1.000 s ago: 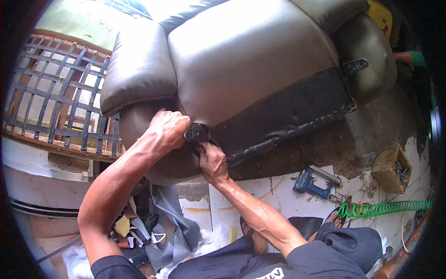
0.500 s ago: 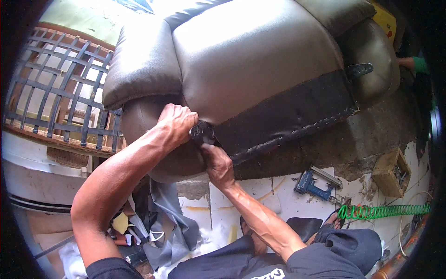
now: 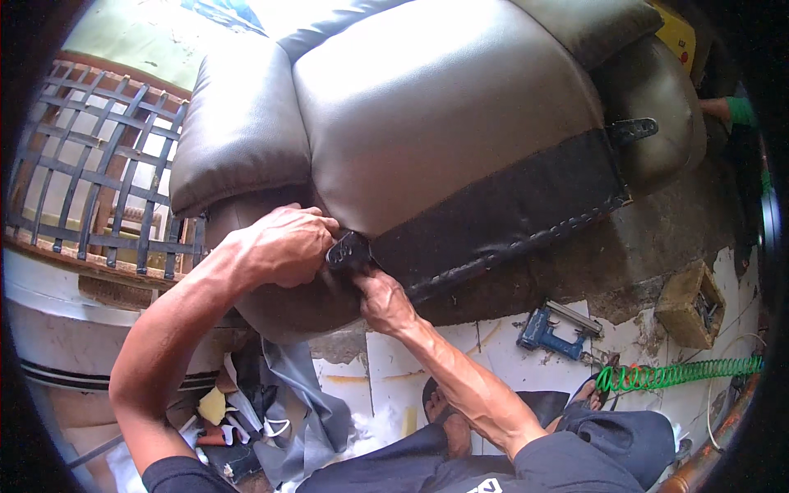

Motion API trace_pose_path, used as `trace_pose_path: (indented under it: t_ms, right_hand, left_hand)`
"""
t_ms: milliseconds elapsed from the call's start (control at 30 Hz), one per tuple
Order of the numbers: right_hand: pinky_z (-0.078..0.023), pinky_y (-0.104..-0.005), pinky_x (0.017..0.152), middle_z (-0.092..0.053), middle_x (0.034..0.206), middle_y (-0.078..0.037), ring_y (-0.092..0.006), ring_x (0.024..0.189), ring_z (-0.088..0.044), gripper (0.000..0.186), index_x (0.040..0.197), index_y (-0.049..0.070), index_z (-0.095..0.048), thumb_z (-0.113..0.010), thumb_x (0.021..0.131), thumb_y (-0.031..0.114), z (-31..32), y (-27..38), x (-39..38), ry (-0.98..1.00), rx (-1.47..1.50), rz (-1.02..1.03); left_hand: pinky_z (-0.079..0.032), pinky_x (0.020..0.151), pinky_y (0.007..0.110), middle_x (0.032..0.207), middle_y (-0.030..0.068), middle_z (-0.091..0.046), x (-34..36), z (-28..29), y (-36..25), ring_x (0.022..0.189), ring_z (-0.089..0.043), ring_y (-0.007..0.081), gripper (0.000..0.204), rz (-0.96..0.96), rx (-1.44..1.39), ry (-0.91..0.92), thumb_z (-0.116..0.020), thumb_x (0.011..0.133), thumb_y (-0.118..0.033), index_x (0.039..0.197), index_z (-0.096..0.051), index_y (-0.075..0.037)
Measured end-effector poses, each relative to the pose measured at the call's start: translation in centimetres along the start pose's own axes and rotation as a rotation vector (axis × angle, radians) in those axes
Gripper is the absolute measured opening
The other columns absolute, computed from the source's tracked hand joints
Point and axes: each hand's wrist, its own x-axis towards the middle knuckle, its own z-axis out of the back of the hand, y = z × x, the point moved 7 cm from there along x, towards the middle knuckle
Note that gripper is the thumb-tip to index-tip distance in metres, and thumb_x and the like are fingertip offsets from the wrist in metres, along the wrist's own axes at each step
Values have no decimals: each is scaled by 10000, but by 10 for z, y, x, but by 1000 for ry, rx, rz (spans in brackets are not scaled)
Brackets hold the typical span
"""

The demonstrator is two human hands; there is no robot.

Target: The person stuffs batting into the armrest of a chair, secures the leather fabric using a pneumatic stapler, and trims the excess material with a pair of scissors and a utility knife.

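A padded seat back (image 3: 444,123) in shiny brown-grey leatherette lies before me, with a black fabric strip (image 3: 501,209) along its lower edge. At that edge's left end a black metal bracket (image 3: 348,250) sticks out toward me. My left hand (image 3: 289,245) is closed, knuckles up, against the bracket's left side beside the padded brown side part (image 3: 275,308). Just below the bracket, my right hand (image 3: 386,301) is closed too, fingertips tucked in at the corner of the black strip. What either hand grips is hidden. A second bracket (image 3: 634,130) juts out at the right end.
On the white tiles lie a blue staple gun (image 3: 549,331) and its coiled green air hose (image 3: 674,375). A wooden box (image 3: 692,306) stands to the right. Webbing on a wooden frame (image 3: 107,156) fills the left; grey fabric scraps (image 3: 300,411) lie below. Another person's hand (image 3: 715,109) shows far right.
The seat back has shifted a little to the left, its left bracket lower and tilted differently. My left hand has come down and left; my right hand has dropped slightly with the bracket.
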Motion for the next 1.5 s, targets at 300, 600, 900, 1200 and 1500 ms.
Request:
trace_pose_path:
  t_ms: [300, 600, 900, 1200, 1500]
  right_hand:
    - [-518, -447, 989, -611, 1265, -288, -436, 1158, -605, 459, 1254, -26, -633, -493, 819, -68, 13, 9, -8, -140, -33, 48]
    - [-596, -484, 740, -574, 1297, -251, -430, 892, -683, 364, 1182, -14, -625, -532, 830, -1, 8, 40, -16, -46, -305, -52]
    - [-595, -476, 683, -616, 1279, -247, -420, 824, -709, 563, 1388, 11, -501, -549, 827, 15, 13, 23, -18, -60, -315, -38]
    - [-570, -429, 552, -679, 923, -190, -378, 708, -696, 184, 986, 21, -638, -580, 813, -7, 22, 24, -2, -145, -330, 109]
    - [-535, -456, 514, -637, 667, -165, -365, 614, -679, 104, 886, 24, -579, -614, 788, 25, 11, 17, 5, 21, -379, 162]
  left_hand:
    - [-443, 998, 462, 1096, 10, -717, 19, -18, -5, 1158, -592, 257, 423, 99, 135, 281, -661, 717, -183, 1136, -704, -140]
    - [-463, 967, 441, 1065, 75, -696, 22, -19, 0, 1128, -603, 287, 297, 116, -51, 208, -642, 719, -153, 1009, -681, -99]
    - [-441, 967, 434, 899, 118, -719, 28, -21, -2, 1059, -585, 301, 224, 75, -24, 283, -621, 678, -171, 864, -722, -99]
    - [-417, 1003, 430, 917, 101, -727, 29, -22, -5, 1078, -557, 296, 258, 121, -48, 369, -626, 684, -187, 890, -731, -73]
    - [-409, 1009, 447, 1001, 104, -730, 33, -35, -2, 1110, -559, 302, 287, 140, -2, 416, -636, 720, -230, 968, -734, -124]
